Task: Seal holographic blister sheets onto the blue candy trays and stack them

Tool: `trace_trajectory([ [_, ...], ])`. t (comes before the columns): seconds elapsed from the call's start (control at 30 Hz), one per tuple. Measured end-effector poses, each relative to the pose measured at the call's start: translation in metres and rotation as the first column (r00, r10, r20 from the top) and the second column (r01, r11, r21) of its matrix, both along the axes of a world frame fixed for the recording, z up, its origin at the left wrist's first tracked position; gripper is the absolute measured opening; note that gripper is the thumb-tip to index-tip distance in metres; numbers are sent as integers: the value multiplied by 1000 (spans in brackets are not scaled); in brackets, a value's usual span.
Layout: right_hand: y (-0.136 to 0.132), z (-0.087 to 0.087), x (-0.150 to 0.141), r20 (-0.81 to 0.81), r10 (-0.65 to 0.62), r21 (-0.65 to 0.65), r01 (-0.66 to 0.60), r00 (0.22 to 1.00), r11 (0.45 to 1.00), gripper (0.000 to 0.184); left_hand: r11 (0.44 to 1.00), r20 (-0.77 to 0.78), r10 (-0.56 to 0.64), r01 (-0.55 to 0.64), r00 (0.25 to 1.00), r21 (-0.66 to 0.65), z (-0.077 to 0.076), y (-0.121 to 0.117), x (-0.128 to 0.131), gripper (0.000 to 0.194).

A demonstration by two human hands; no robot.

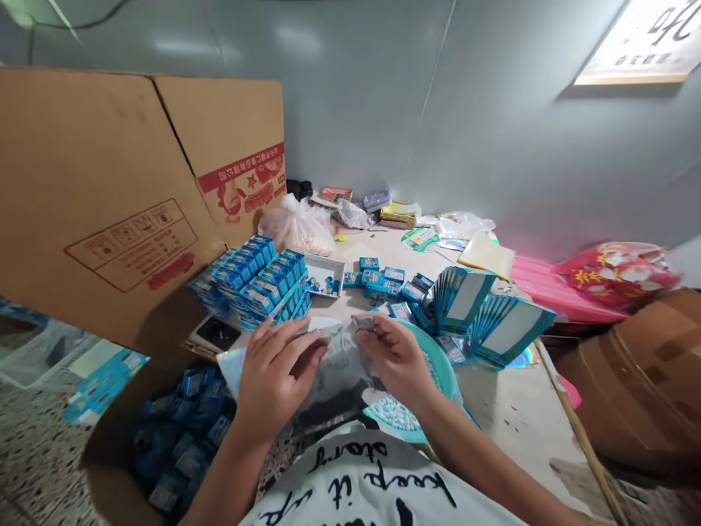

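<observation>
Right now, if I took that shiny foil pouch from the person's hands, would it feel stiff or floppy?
The foil pouch is probably floppy and light, since it looks thin and curves between the left hand and right hand. Its glossy surface suggests it may be somewhat slippery in a loose grip.

Landmark: table [509, 416]
Left of table: upright cardboard carton [104, 197] with red print
On table: stacked blue boxes [257, 281], white tray [324, 274], plastic bag [296, 226]
Right of table: red patterned bag [618, 274], brown carton [629, 387]
Above table: framed sign [635, 44] on wall [383, 95]
</observation>
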State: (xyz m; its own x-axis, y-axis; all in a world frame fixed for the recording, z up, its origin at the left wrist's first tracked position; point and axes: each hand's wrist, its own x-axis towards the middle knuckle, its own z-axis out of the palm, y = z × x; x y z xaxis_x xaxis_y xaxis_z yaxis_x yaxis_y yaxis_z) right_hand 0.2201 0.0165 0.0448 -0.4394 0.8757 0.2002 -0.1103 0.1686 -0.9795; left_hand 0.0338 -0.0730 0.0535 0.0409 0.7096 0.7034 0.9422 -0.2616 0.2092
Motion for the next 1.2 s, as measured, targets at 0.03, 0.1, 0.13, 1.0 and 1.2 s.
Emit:
trace_trajectory([
  [0.03, 3, -1, 1, -6, 17, 1, -17, 1000, 1000, 19, 1000, -8, 11, -11, 1000, 3, 1, 1, 4, 27],
  [0.1, 9, -5, 3, -15, 31, 2, -31, 999, 1000, 19, 1000, -36, 15, -15, 999, -13, 2, 2, 13, 26],
  [0.13, 12, -8, 3, -18, 32, -3, -32, 999, 999, 19, 1000, -46, 13, -14, 999, -27, 1, 3, 18, 24],
  [1.0, 54, -35, 1, -109, -775, -359, 702, 623, 615, 32, 937, 998, -29, 348, 63, 5, -2, 146, -185, 49],
  [1.2, 13, -140, 66, 323, -762, -475, 792, 561, 382, 39, 959, 997, 23, 284, -76, 0, -20, 146, -187, 55],
])
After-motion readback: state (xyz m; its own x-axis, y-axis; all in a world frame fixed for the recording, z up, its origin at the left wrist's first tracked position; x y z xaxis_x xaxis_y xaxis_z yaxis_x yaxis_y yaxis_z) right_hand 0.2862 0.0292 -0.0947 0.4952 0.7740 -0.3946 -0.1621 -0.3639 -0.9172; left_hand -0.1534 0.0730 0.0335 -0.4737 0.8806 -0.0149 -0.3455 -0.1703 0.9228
